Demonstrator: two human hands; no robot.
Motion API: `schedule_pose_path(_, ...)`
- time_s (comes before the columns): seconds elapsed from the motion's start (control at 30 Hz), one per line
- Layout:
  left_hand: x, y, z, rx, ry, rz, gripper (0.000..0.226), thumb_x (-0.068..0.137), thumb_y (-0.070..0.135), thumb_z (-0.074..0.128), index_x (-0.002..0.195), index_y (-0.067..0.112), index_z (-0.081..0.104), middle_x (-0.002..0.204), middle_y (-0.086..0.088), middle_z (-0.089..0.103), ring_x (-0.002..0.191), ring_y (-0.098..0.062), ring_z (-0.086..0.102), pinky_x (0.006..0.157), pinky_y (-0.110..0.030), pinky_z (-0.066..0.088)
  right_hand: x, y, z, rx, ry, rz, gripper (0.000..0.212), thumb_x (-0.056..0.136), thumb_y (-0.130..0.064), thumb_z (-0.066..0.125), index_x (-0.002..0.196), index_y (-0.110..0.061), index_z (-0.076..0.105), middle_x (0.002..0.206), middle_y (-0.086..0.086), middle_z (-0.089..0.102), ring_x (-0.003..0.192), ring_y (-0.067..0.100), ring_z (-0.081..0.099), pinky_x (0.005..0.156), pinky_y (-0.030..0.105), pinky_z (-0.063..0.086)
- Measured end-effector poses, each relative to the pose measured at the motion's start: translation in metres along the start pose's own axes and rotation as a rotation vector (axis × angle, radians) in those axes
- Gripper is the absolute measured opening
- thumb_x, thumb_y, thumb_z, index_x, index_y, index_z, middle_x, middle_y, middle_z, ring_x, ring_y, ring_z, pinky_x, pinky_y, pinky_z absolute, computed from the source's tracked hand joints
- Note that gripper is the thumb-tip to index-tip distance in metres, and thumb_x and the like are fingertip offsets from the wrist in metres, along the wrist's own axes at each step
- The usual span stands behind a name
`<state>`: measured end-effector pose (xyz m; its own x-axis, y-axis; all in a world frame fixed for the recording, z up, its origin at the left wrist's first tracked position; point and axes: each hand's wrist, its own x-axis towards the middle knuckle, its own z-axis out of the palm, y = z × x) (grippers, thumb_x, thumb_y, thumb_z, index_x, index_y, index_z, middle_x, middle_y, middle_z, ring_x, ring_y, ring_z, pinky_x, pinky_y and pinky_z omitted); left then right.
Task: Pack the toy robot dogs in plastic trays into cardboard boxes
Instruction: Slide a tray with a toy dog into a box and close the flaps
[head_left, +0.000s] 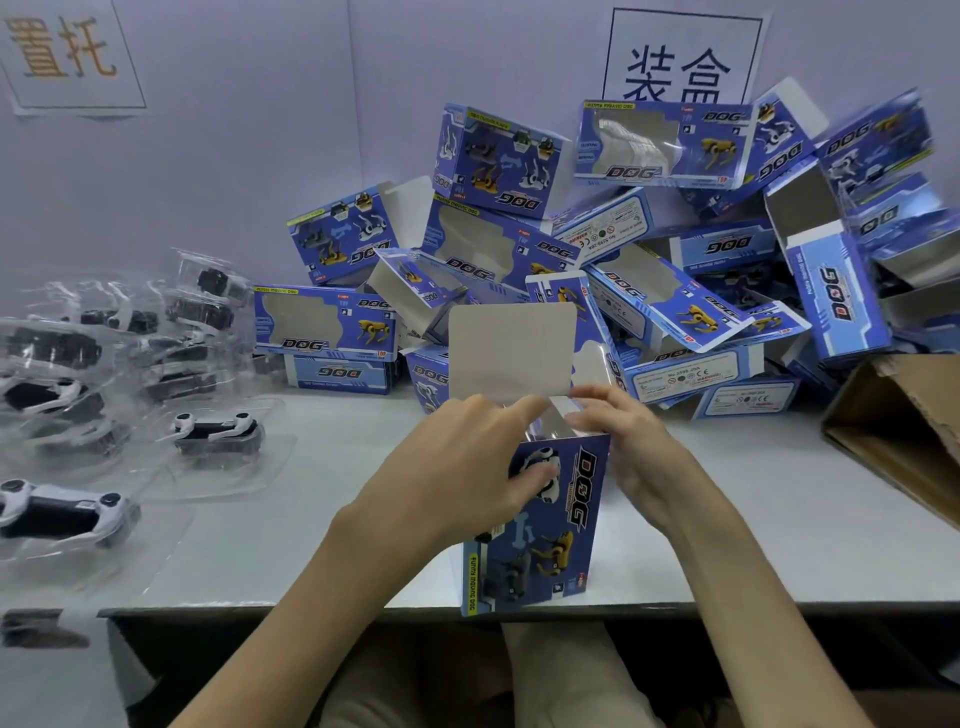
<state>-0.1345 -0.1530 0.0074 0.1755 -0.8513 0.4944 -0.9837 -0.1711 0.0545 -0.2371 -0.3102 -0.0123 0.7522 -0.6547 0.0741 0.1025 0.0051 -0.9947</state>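
box (540, 525) upright at near edge of surface (311, 545), top flap (511, 353) raised | left hand (457, 467) and right hand (623, 441) gripping its upper corners | contents hidden | unpacked: dogs in trays (218, 434) at left; pile of open boxes (675, 234) behind

1. A box (550, 525) stands on end at the front edge of the surface (291, 551), in the middle, with its flap (511, 351) raised behind the opening.
2. The left hand (457, 478) holds the box's left side and front; the right hand (628, 441) holds its upper right corner.
3. Behind the box and to its right, a pile of boxes (675, 249) rests on the surface against the wall (234, 130).
4. To the left, toy dogs in trays (104, 389) lie on the surface, heaped toward the back.
5. One tray (218, 434) lies between that heap and the held box.
6. A carton (898, 431) sits at the right edge, before the pile.
7. On the wall, one sign (680, 57) hangs above the pile and another sign (67, 52) above the trays.
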Motion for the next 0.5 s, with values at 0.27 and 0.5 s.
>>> schedule_pose_path(0.27,0.000,0.022,0.014,0.245,0.039,-0.021,0.060,0.092,0.071,0.036,0.137,0.032,0.046,0.117,0.002,0.048,0.082,-0.023,0.061,0.064,-0.029,0.038,0.013,0.003,-0.002,0.131,-0.087,0.047,0.041,0.085,0.001,0.054,0.122,-0.016,0.064,0.102,0.011,0.072,0.089,0.031,0.061,0.071,0.038,0.046)
schedule_pose_path(0.5,0.004,0.016,0.015,0.300,0.058,-0.001,0.048,0.095,0.050,0.053,0.138,0.032,0.042,0.138,0.011,0.056,0.106,-0.021,0.063,0.077,-0.030,0.038,0.016,0.010,-0.009,0.102,-0.094,0.057,0.038,0.095,-0.049,0.052,0.107,-0.020,0.073,0.110,0.008,0.074,0.094,0.026,0.068,0.092,0.045,0.046)
